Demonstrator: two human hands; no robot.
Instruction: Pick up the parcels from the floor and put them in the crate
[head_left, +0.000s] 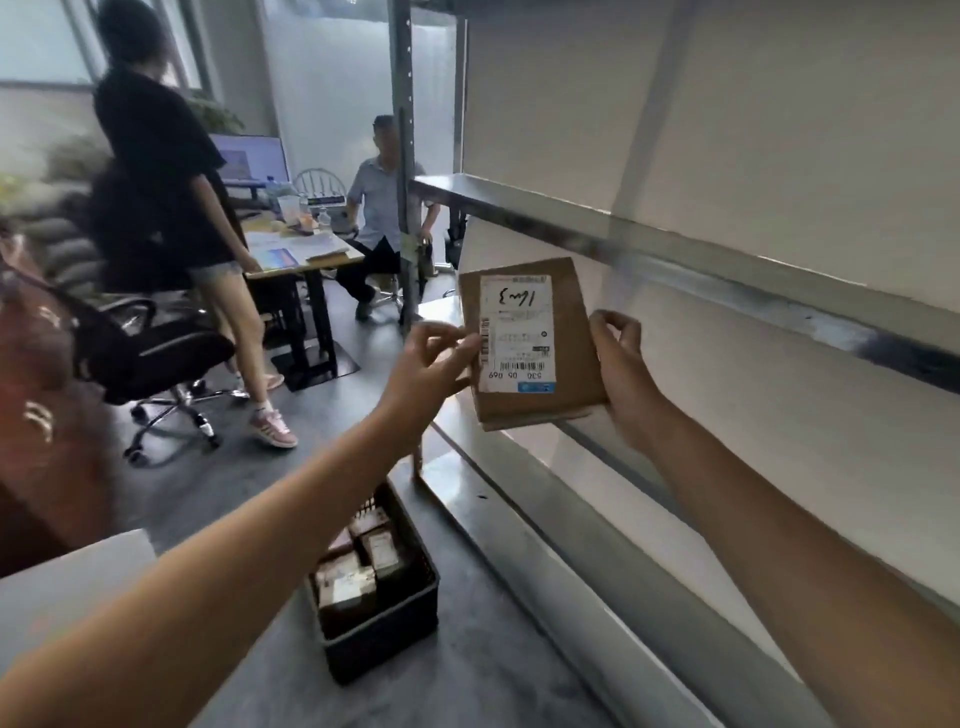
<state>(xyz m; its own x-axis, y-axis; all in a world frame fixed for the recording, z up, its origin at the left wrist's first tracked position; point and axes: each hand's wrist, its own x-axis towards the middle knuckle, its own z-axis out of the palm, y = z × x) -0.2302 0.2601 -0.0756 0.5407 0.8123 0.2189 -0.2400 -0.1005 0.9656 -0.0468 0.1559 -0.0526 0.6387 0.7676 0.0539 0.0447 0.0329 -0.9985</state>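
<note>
- Holds a flat brown parcel (530, 343) up between both hands in front of a metal shelf rack (675, 260), well above the floor (467, 675), with the white shipping label toward the camera and its print upside down.
- Pinches the parcel's left edge with the curled fingers and thumb of the left hand (431, 364).
- Clasps the right edge with the right hand (621, 364), fingers curled round it.
- Stands over a black plastic crate (384, 642) on the floor just beside the rack's lowest shelf, below the held parcel.
- Shows several labelled brown packages (353, 577) inside the crate, lying close together and filling much of it.
- Takes in, farther back, a black office chair (161, 358), a desk (311, 249) with a monitor (254, 158), a standing person (161, 171) and a seated person (376, 208).
</note>
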